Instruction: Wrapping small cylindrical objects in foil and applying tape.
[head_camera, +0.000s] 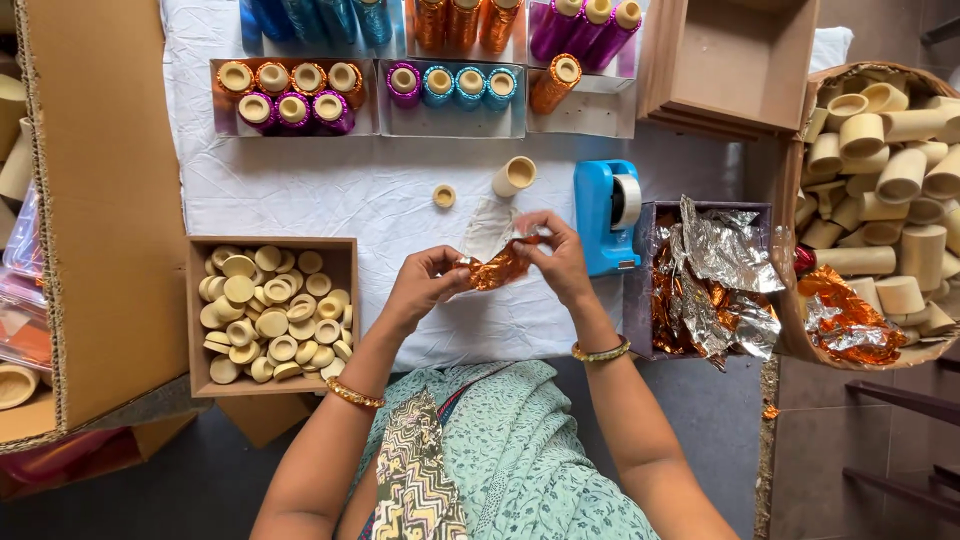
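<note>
A person's lap in pale green patterned cloth (520, 450) fills the bottom of the view, at the near edge of a table under a white cloth (330, 195). Above it, the left hand (425, 285) and right hand (560, 258) meet just in front of a blue tape dispenser (605, 215). Both pinch shut on one crumpled sheet of orange and silver foil (497, 255), held taut between them, apparently so it can be shaped.

Right of the dispenser, a box of loose foil sheets (710, 285) sits within reach. Left of it lie a bare cardboard tube (514, 176) and a small cap (444, 196); farther left, a wooden tray of caps (270, 315). Beyond the dispenser stand trays of foil-wrapped tubes (300, 95). A basket of bare tubes (880, 160) is cut off at the right edge. Whether the foil hides anything cannot be told.
</note>
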